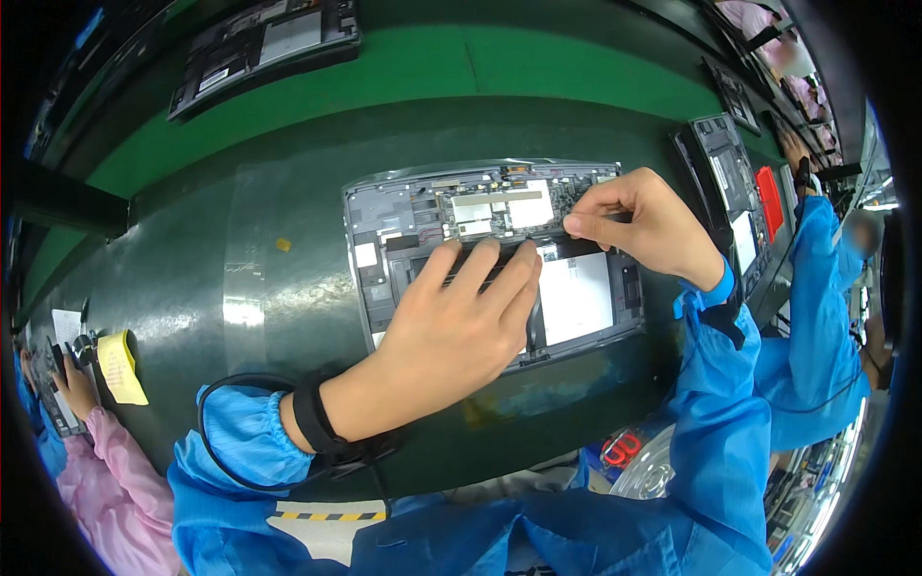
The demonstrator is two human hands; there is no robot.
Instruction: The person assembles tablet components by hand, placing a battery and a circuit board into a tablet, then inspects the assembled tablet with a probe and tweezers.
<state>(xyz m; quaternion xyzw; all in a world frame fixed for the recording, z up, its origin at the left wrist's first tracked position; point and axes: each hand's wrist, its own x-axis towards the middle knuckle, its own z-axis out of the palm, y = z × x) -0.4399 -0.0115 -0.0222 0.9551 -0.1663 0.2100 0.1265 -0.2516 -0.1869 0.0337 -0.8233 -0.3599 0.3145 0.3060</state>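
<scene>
Opened laptop chassis (pixel 384 240) — grey frame, circuit board, white panels exposed.

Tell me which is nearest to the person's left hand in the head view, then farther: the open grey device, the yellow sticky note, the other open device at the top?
1. Open grey device, under the left hand.
2. Yellow sticky note, far left.
3. Other open device, top left.

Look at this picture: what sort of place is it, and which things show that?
Probably an electronics assembly line. An opened laptop lies under the left hand and right hand, more opened laptops sit along the green belt, and a co-worker wears a blue work coat.
</scene>
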